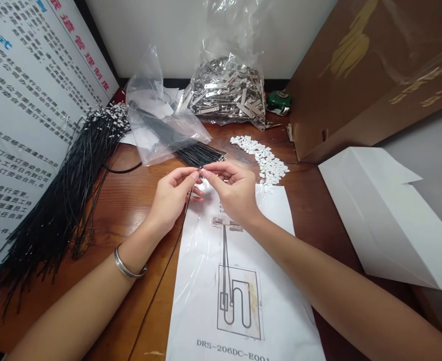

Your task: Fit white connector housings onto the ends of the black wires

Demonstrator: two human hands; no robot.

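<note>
A small assembly workshop, it seems: bundles of thin black wires (74, 185), a clear bag of shiny metal clips (226, 93) and a white printed drawing sheet (277, 301) (marked DRS-206DC).

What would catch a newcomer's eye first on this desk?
Both hands meet mid-desk, left hand and right hand pinching the end of a thin black wire above a printed drawing sheet. A big bundle of black wires sprawls at the left, and a clear bag of metal clips sits at the back.
</note>
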